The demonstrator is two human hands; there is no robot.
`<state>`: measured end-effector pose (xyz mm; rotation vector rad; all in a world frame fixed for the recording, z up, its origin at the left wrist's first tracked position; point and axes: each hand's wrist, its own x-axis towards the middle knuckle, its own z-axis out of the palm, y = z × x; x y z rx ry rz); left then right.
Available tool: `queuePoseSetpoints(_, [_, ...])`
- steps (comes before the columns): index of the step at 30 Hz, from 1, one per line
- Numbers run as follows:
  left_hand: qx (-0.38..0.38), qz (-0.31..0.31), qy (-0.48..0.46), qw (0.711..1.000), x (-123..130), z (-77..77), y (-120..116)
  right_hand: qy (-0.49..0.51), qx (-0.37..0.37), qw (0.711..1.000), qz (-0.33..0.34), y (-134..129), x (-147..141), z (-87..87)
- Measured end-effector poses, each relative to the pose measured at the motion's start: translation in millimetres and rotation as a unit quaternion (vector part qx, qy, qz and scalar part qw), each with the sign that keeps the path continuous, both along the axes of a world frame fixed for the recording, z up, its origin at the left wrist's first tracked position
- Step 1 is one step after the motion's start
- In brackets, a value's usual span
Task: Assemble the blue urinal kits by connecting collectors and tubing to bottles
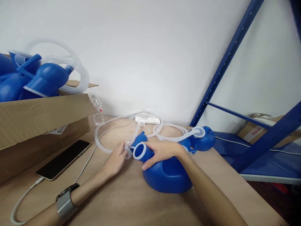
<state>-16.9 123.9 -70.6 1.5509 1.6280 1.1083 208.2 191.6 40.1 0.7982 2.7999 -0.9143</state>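
Note:
On the wooden table a blue plastic bottle [168, 177] lies on its side, its wide neck with a white rim turned toward the left. My right hand [162, 152] is wrapped over the bottle just behind the neck. Close to the neck's left, my left hand [118, 157] pinches a clear plastic cap [127, 152] joined to a translucent hose [101, 144]. The hose loops back across the table. Behind the bottle's neck lies a smaller blue part [140, 139], partly hidden. Another blue bottle [205, 139] with a coiled hose lies farther right.
At left, a cardboard box [47, 116] holds several blue bottles and a hose. A phone [63, 159] on a white cable lies before it. A water bottle [97, 111] and a power strip [150, 120] stand by the wall. Blue metal shelving [223, 69] rises at right.

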Motion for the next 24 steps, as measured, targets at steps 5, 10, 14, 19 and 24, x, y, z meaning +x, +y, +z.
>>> queuePoseSetpoints(5, [0.040, 0.031, 0.143, 0.988, 25.9, 4.4, -6.3, 0.004, 0.007, 1.000, 0.001, 0.5, -0.1, -1.0])
queuePoseSetpoints(10, [0.055, 0.028, 0.163, 0.985, 37.9, 8.9, 4.3, 0.012, 0.000, 1.000, 0.002, 0.8, 0.8, -1.5])
queuePoseSetpoints(14, [0.065, 0.043, 0.154, 0.985, 37.5, 5.5, 13.0, 0.008, 0.001, 1.000, -0.003, -0.4, 2.0, -1.0])
queuePoseSetpoints(19, [0.111, 0.045, 0.112, 0.987, 28.2, 4.6, 14.8, 0.085, -0.022, 0.996, -0.004, 3.6, 3.8, -5.1])
queuePoseSetpoints(24, [0.144, 0.105, 0.063, 0.982, 3.2, 34.1, 5.6, 0.290, -0.079, 0.943, -0.141, 17.2, 3.1, -13.8])
